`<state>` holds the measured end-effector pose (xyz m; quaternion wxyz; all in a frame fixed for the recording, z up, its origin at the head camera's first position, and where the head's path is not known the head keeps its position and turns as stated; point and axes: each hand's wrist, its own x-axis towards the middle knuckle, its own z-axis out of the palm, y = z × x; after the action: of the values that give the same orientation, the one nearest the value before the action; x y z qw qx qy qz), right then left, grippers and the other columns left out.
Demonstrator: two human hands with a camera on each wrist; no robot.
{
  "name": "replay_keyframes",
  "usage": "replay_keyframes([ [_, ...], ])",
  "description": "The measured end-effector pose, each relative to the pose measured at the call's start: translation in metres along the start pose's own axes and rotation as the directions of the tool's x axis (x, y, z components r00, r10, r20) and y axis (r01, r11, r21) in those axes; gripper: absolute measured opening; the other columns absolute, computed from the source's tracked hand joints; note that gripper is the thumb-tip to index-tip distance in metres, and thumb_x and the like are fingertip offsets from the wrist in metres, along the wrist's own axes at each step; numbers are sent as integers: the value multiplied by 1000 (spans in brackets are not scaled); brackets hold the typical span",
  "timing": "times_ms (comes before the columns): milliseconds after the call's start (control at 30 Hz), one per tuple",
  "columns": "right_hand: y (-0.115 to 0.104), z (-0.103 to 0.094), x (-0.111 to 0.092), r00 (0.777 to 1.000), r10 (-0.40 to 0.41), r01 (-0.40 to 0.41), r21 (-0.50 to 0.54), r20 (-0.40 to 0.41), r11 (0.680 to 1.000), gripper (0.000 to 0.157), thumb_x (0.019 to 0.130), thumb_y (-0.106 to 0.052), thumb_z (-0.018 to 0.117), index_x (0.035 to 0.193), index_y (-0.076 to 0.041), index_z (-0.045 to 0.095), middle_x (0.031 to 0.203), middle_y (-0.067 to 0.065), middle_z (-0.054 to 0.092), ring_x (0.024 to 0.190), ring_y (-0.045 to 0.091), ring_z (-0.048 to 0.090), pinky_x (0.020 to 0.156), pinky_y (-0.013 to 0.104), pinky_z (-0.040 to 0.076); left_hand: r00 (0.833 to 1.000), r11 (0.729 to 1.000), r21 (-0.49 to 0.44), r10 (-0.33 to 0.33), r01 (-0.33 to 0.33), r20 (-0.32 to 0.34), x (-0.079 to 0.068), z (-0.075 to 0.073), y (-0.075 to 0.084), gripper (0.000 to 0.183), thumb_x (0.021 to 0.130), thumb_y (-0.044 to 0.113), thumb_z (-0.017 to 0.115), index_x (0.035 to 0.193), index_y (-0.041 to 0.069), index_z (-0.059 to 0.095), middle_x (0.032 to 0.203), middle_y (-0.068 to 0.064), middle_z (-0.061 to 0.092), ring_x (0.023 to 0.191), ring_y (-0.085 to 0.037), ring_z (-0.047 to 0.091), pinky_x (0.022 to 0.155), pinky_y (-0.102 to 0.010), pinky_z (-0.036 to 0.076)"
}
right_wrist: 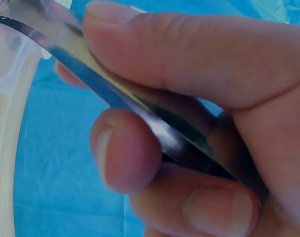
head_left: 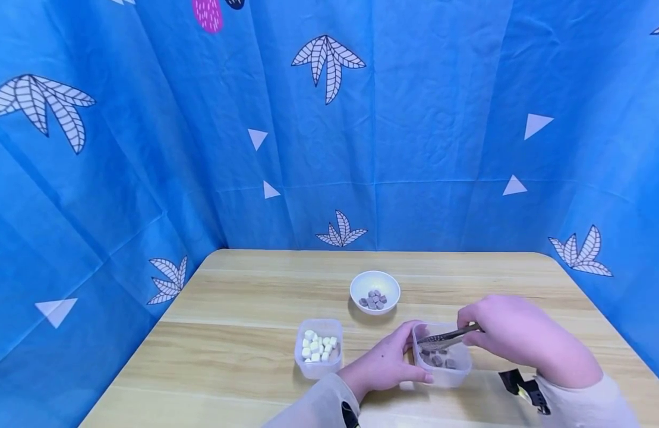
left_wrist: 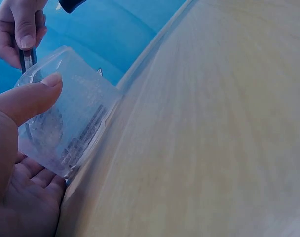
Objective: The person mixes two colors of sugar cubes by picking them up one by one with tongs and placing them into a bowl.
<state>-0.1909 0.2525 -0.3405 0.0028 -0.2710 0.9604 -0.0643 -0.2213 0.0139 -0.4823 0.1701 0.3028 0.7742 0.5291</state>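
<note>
Right hand: I see it gripping metal tongs in the brown-cube tub, lower right.
Left hand: grips that tub.
White bowl, below centre: brown cubes inside; partly done, I judge.
Remaining: more brown cubes; white cubes, lower centre, perhaps.

The left hand and right hand are bare beyond plain off-white fabric sleeves, with small angular black pieces showing yellow near the cuffs.

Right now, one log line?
left hand: holds right tub; right hand: grips tongs dipped in right tub; bowl: brownish cubes; left tub: white cubes
</note>
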Motion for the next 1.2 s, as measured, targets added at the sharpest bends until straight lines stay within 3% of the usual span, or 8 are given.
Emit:
replay_keyframes([
  [167, 1, -3, -2, 997, 74, -74, -4, 25, 997, 15, 79, -32, 82, 84, -37, 69, 75, -24, 56, 62, 3, 45, 55, 30, 40, 1000, 1000, 2, 11, -11, 2, 0, -1, 1, 88, 77, 23, 87, 150, 26, 39, 144, 14, 51, 134, -7, 47, 117, -34, 30],
  [400, -2, 0, 2, 1000, 25, -25, -30, -6, 999, 16, 79, -32, 82, 79, -38, 67, 70, -23, 52, 59, 3, 44, 54, 31, 40, 1000, 1000, 6, 11, -11, -1, 0, -1, 2, 88, 77, 24, 87, 151, 23, 39, 148, 11, 49, 134, -8, 47, 117, -34, 30],
  [667, -2, 0, 2, 999, 32, -32, -32, 9, 999, 16, 78, -32, 82, 79, -37, 67, 70, -24, 52, 60, 3, 44, 54, 32, 41, 1000, 1000, -3, 7, -7, 4, -1, -1, 2, 88, 77, 24, 87, 151, 23, 38, 148, 11, 49, 134, -7, 47, 117, -33, 30],
  [900, 3, -9, -2, 998, 50, -52, 45, 40, 998, 13, 84, -28, 79, 85, -36, 69, 77, -25, 57, 64, 1, 47, 58, 29, 44, 1000, 1000, -4, -5, 5, 4, 0, -2, 3, 88, 77, 26, 87, 151, 25, 38, 145, 14, 50, 133, -6, 47, 117, -34, 30],
  [1200, 18, -29, -19, 995, -47, 52, 54, -86, 997, 12, 90, -33, 76, 99, -36, 71, 77, -28, 54, 62, -4, 44, 55, 24, 39, 1000, 1000, -8, 3, -3, 4, 1, -2, 4, 89, 76, 22, 88, 149, 30, 39, 137, 18, 55, 130, -4, 49, 118, -35, 29],
])
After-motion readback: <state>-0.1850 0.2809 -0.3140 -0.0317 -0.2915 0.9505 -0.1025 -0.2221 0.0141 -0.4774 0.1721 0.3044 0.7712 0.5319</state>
